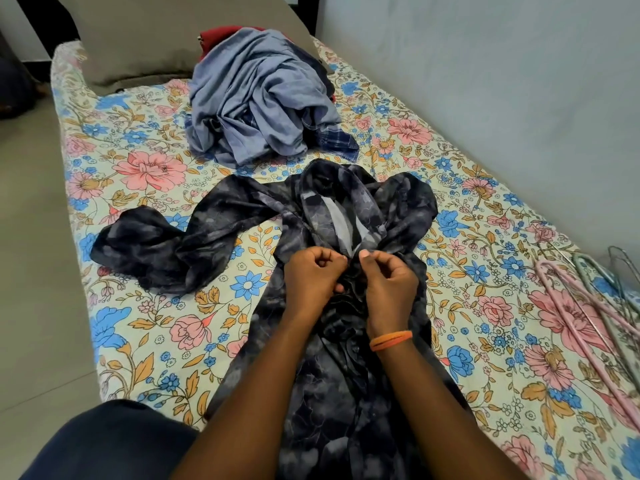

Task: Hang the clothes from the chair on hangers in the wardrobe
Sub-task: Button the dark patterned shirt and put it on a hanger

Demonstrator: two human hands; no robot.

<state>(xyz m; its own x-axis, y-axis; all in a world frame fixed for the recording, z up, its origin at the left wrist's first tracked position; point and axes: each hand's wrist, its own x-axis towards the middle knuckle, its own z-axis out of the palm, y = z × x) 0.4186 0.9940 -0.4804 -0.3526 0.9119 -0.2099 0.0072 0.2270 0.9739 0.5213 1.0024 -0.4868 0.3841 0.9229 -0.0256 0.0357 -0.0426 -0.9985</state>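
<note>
A dark navy patterned shirt (239, 216) lies spread on the floral bed sheet (138, 174), collar away from me, one sleeve stretched to the left. My left hand (313, 275) and my right hand (388, 282) sit close together just below the collar, each pinching the shirt's front edges with curled fingers. An orange band circles my right wrist. Further back, a heap of blue-grey clothes (259, 98) rests on the bed, with red and checked fabric showing beneath it. Several pink and metal hangers (588, 306) lie at the bed's right edge.
A brown pillow (145, 39) lies at the head of the bed. A pale wall (502, 81) runs along the right side. Tiled floor (31, 237) lies to the left. My dark-clothed knee (114, 445) is at the bottom left.
</note>
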